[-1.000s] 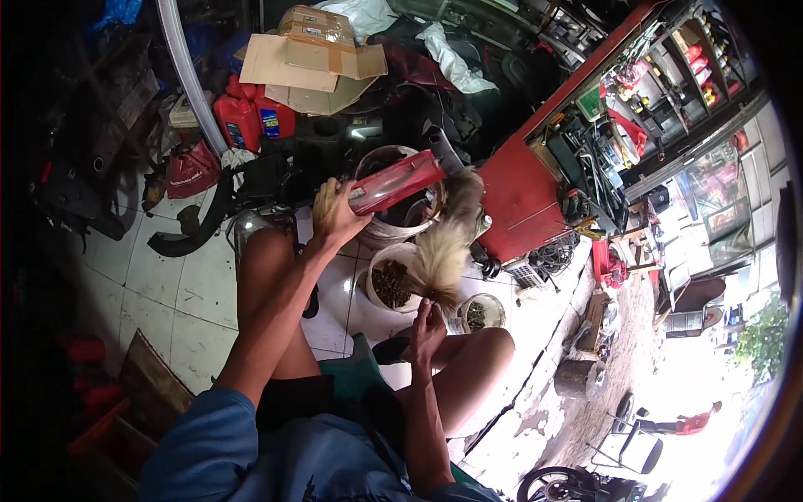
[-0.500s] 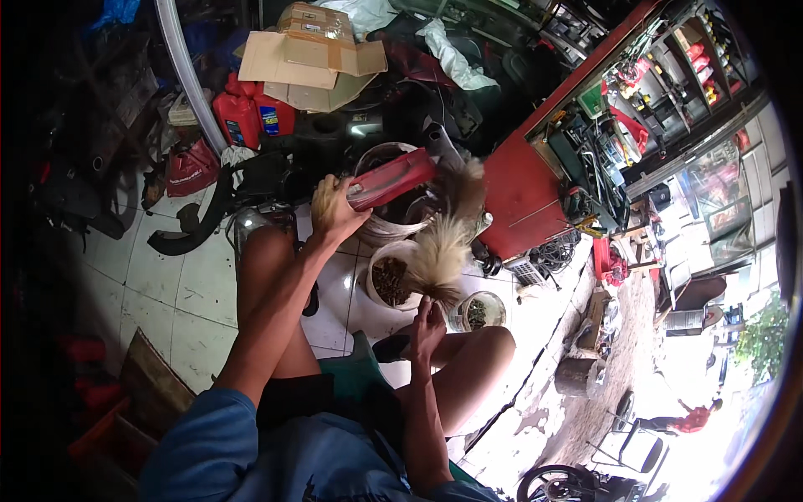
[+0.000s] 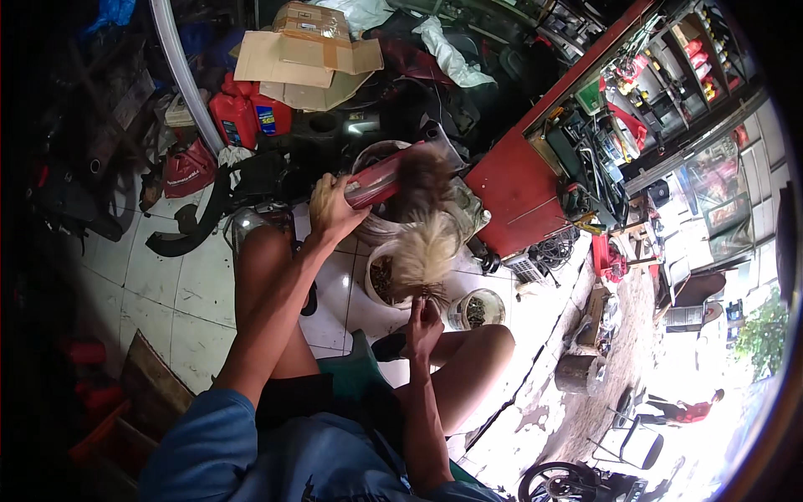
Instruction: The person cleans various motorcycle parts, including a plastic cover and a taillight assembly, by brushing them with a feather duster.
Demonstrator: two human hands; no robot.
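Observation:
My left hand (image 3: 335, 213) is closed round the near end of a long red piece (image 3: 372, 186), whose exact kind I cannot make out. A feather duster (image 3: 422, 251), pale in the middle and dark brown at its tip, is gripped low by my right hand (image 3: 424, 326), fingers closed. Its brown tip covers the far end of the red piece. Beneath them stands a large pale bucket (image 3: 378, 230), its inside mostly hidden. Closer to me is a smaller white bucket (image 3: 370, 289) holding many small brownish pieces, partly behind the duster. Another small tub (image 3: 501, 311) sits right of my right hand.
A red cabinet (image 3: 514, 197) rises at the right beyond the buckets. Red jugs (image 3: 232, 117) and an opened cardboard box (image 3: 309, 58) lie at the back left. A black curved part (image 3: 171, 244) rests on the tiles. Far right, a person in red (image 3: 694, 412) is near a folding chair.
The duster has swept left, its brown tip now crossing the red piece instead of hanging to its right. My right hand has shifted slightly left. My left hand stays nearly where it was.

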